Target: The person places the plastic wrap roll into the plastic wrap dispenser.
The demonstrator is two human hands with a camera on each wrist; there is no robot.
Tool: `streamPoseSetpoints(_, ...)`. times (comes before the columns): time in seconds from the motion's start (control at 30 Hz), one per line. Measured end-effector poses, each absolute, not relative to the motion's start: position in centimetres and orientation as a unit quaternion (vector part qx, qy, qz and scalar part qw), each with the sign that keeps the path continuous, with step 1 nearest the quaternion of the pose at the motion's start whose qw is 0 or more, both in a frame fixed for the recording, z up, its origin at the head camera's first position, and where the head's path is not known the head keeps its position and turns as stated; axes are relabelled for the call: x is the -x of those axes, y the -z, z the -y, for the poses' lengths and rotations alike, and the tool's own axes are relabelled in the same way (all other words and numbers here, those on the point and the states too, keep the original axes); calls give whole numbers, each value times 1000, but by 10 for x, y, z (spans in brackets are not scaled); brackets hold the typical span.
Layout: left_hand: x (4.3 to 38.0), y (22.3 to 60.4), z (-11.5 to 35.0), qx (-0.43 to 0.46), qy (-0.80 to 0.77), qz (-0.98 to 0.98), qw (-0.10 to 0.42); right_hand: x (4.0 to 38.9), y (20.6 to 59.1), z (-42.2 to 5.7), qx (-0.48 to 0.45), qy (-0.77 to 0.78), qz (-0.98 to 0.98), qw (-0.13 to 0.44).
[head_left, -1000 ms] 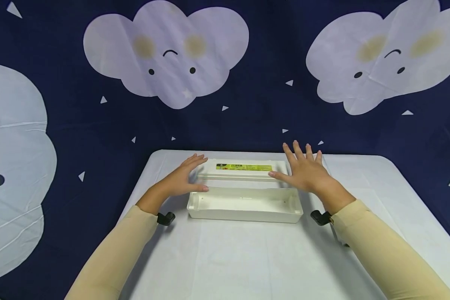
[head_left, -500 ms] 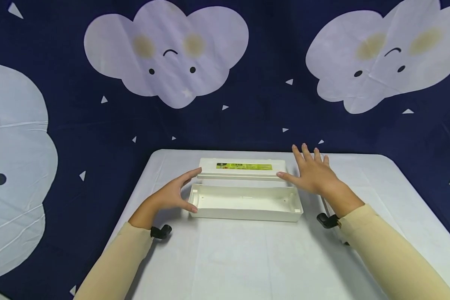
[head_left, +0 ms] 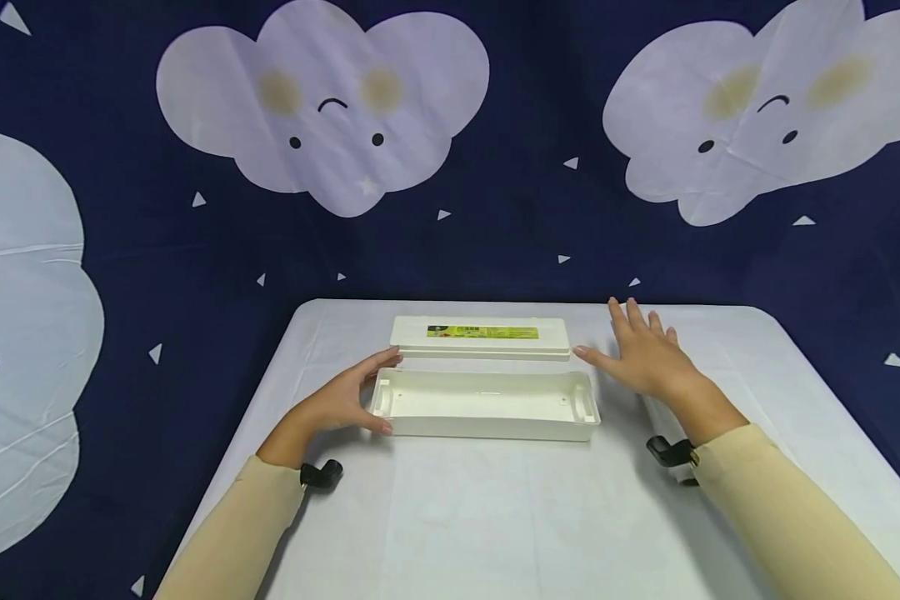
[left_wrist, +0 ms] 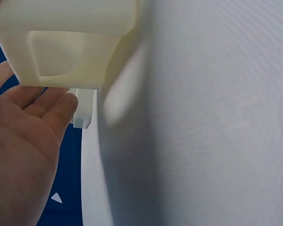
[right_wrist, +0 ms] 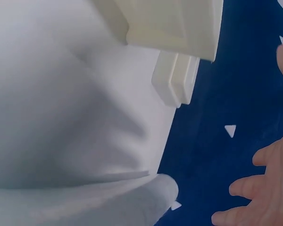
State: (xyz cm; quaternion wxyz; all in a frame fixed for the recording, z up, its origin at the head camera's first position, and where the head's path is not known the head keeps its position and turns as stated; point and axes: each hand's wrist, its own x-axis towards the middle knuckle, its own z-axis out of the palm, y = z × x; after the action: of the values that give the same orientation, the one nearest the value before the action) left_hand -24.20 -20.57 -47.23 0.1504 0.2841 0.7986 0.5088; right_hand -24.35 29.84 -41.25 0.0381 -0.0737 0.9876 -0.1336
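An open, long white plastic box point(head_left: 487, 427) lies across the table. Around its left end is my left hand point(head_left: 330, 406), thumb at the front corner and fingers beyond the back rim. In the left wrist view, the fingers point(left_wrist: 59, 113) stretch out alongside the box's end wall point(left_wrist: 73, 59). Behind the box lies a matching white lid-like piece point(head_left: 480, 346) with a yellow-green label. My right hand point(head_left: 652, 358) hovers with spread fingers to the right of both pieces, holding nothing. The right wrist view has its fingers point(right_wrist: 247, 186) apart from the box point(right_wrist: 174, 26).
Partly under my right forearm lies a white roll point(head_left: 663, 425) with a dark end. A white cloth covers the table point(head_left: 465, 517). A dark blue curtain point(head_left: 525, 242) with cloud prints hangs right behind its far edge.
My left hand has come left and down from above the box's left end to around it. The right hand has drifted right and slightly down, away from the lid-like piece. Box and lid-like piece stay put.
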Motion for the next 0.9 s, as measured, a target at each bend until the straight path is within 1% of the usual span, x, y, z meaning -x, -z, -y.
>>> streamPoseSetpoints(0.3,243,476,207,-291,-506,-799,144,237,423,-312,50,154,-985,63)
streamPoseSetpoints(0.7,244,481,206,-293,-519,-790,140,230,438,-333,35,180,-981,58)
streamPoseSetpoints(0.9,244,483,206,-293,-523,-788,138,228,445,-341,34,181,-980,68)
